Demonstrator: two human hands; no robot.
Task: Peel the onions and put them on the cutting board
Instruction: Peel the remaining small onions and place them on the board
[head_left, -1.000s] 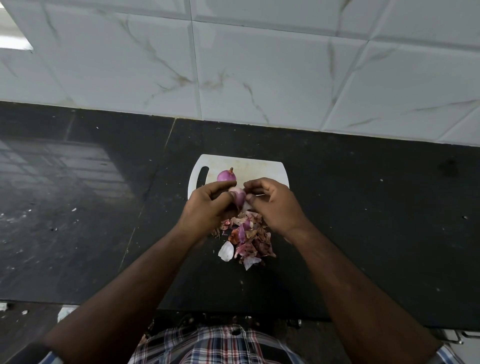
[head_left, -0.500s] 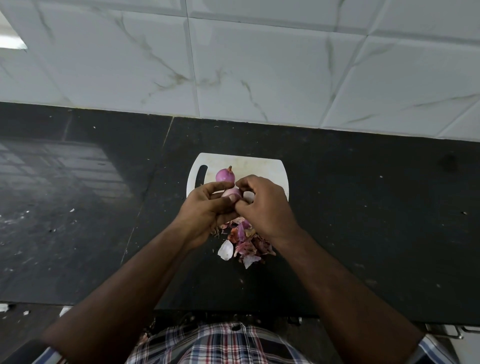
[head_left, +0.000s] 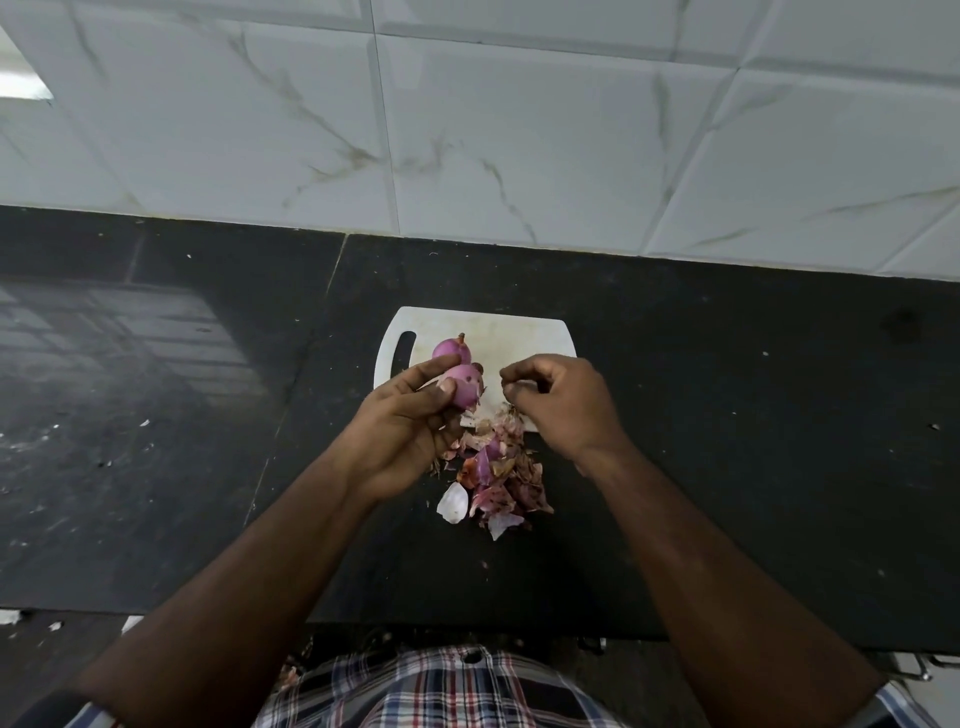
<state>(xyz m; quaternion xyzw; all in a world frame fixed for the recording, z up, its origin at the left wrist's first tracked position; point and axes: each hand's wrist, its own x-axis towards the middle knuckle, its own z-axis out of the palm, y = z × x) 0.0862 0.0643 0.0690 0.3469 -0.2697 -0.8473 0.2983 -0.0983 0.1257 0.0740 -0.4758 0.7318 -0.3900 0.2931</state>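
Head view: left hand (head_left: 402, 431) grips a peeled onion (head_left: 464, 391) beside the right hand (head_left: 558, 402), fingers curled, contents unclear.

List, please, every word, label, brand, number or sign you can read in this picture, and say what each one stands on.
None: no readable text shows anywhere. The cutting board, the wall tiles, the counter, the onions and the checked shirt all bear no lettering, label or number that can be seen.
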